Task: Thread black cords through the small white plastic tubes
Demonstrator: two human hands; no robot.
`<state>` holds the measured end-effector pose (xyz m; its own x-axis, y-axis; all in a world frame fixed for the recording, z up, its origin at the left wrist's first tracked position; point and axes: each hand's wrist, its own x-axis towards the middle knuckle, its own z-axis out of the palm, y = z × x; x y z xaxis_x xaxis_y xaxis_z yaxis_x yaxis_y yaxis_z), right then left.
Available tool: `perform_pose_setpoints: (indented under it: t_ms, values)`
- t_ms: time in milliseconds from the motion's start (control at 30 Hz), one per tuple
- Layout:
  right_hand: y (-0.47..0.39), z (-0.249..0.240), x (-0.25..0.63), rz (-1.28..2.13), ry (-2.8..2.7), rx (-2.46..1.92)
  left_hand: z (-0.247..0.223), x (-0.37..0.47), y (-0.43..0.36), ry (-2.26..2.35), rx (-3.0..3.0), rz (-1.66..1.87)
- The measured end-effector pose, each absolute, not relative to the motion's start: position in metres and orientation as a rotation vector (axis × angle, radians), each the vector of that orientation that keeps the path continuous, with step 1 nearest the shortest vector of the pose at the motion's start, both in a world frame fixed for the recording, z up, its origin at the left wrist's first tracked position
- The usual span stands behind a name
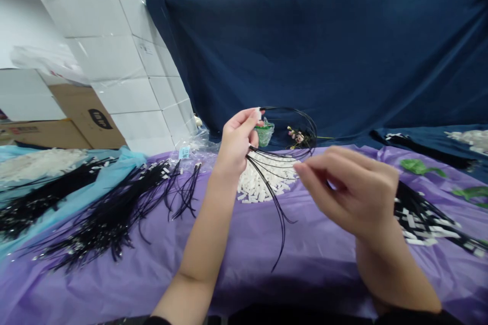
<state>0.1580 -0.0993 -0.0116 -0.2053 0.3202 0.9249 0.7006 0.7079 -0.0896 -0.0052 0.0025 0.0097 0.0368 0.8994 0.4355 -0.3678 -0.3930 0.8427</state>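
My left hand (240, 137) is raised over the middle of the table and closed on a bunch of thin black cables (314, 129). A small white connector (260, 113) sits between its thumb and forefinger. From there the cables loop out to the right and back into the palm, and several loose ends hang below the hand. My right hand (353, 188) is pinched shut at the tip of one black strand that runs across from the left hand; the fingertips are slightly blurred. Behind and below lies a heap of small white connectors (263, 183).
Bundles of black cables (110, 208) lie on the purple cloth (305, 264) at left. More black cables with white ends (419, 218) lie at right. White boxes (129, 86) are stacked at back left, beside a dark blue curtain (324, 61). Green leaves (419, 166) lie at right.
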Motion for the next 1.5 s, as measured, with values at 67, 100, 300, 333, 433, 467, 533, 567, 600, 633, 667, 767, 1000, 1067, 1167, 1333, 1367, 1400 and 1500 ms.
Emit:
perform_pose_setpoints:
  t_ms: [67, 100, 300, 333, 433, 467, 533, 567, 600, 633, 667, 767, 1000, 1067, 1167, 1333, 1367, 1400, 1500]
  values:
    - [-0.103, -0.013, 0.155, -0.279, -1.966, -0.866, 0.012, -0.011, 0.005, 0.586, 1.179, 1.576]
    - [-0.102, -0.014, 0.153, -0.216, -2.03, -0.915, 0.013, -0.013, 0.006, 0.574, 1.129, 1.564]
    - [-0.078, -0.02, 0.141, 0.183, -2.024, -0.916, 0.018, -0.015, 0.001, 0.427, 0.951, 1.396]
    - [-0.075, -0.021, 0.139, 0.254, -1.999, -0.897, 0.019, -0.014, 0.0, 0.411, 0.936, 1.375]
    - [-0.071, -0.023, 0.135, 0.463, -1.945, -0.856, 0.019, -0.01, -0.002, 0.411, 0.901, 1.318]
    - [-0.071, -0.024, 0.134, 0.525, -1.933, -0.846, 0.019, -0.009, -0.002, 0.419, 0.893, 1.302]
    - [-0.072, -0.024, 0.131, 0.606, -1.913, -0.826, 0.019, -0.007, -0.002, 0.427, 0.88, 1.28]
    - [-0.073, -0.024, 0.13, 0.627, -1.909, -0.815, 0.018, -0.006, -0.002, 0.422, 0.875, 1.275]
    - [-0.073, -0.024, 0.129, 0.639, -1.909, -0.801, 0.017, -0.005, -0.001, 0.413, 0.871, 1.271]
    - [-0.072, -0.024, 0.129, 0.648, -1.912, -0.785, 0.017, -0.004, -0.001, 0.401, 0.864, 1.263]
    - [-0.071, -0.024, 0.129, 0.659, -1.914, -0.77, 0.016, -0.003, 0.0, 0.387, 0.854, 1.249]
    - [-0.067, -0.026, 0.13, 0.759, -1.891, -0.749, 0.016, -0.003, 0.001, 0.355, 0.809, 1.183]
    - [-0.054, -0.031, 0.129, 1.075, -1.659, -0.706, 0.015, -0.002, 0.003, 0.337, 0.735, 1.063]
    - [-0.051, -0.032, 0.128, 1.081, -1.617, -0.696, 0.014, -0.002, 0.004, 0.303, 0.715, 1.031]
    - [-0.047, -0.034, 0.127, 1.059, -1.588, -0.693, 0.011, -0.002, 0.006, 0.264, 0.69, 0.997]
    - [-0.046, -0.033, 0.131, 0.932, -1.63, -0.743, 0.012, -0.002, 0.005, 0.265, 0.676, 0.982]
    - [-0.047, -0.031, 0.134, 0.927, -1.67, -0.751, 0.013, -0.002, 0.005, 0.267, 0.677, 0.99]
    - [-0.048, -0.028, 0.138, 0.942, -1.721, -0.752, 0.013, -0.002, 0.005, 0.271, 0.679, 1.004]
    - [-0.055, -0.018, 0.156, 1.026, -1.86, -0.75, 0.014, -0.003, 0.006, 0.298, 0.694, 1.076]
